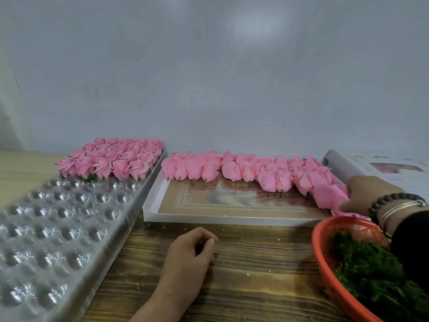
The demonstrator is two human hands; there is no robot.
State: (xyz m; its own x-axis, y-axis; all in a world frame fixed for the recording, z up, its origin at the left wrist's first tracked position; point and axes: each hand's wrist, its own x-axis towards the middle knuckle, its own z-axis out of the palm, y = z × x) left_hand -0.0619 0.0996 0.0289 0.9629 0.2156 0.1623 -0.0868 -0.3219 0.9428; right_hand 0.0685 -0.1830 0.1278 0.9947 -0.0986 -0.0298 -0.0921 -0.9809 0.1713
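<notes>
So a pink rose head (335,203) at the right end of the white box (209,220) is gripped by the right hand (371,194). The left hand (192,249) is rested, fingers curled, on the worktop (255,263). Can't be told whether anything's pinched in it.

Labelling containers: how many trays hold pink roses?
2. The clear blister tray at left, roses filling its far end; the white cardboard tray at centre, roses along its far and right sides. Far-right box may hide more.
</notes>
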